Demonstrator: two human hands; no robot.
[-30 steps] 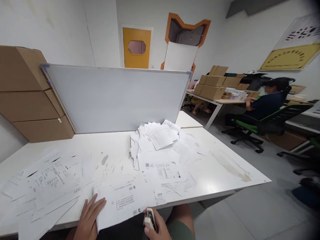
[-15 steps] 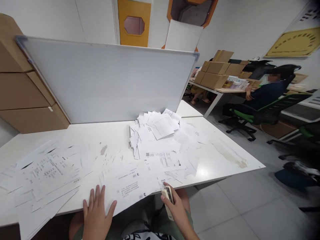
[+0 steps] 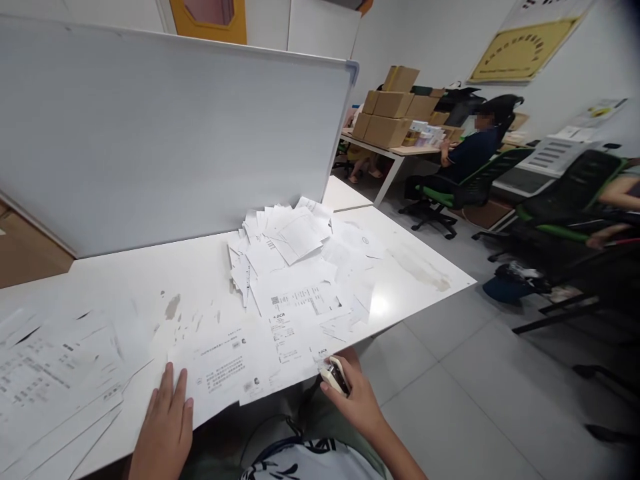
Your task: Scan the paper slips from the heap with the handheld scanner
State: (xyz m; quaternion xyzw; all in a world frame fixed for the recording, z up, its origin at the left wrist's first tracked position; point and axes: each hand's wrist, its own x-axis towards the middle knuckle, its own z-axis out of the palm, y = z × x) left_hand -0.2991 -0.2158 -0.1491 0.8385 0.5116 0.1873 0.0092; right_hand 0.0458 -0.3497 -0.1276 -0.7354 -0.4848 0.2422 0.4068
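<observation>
Atop white desk | piled papers | whiteboard behind | cardboard boxes beyond

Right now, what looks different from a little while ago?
The right hand moved up and forward, carrying the stapler from below the table edge to the corner of the near papers. The view also turned, so the room seems to have slid sideways. The left hand stayed on the sheets, and the pile of papers by the whiteboard looks the same.
</observation>
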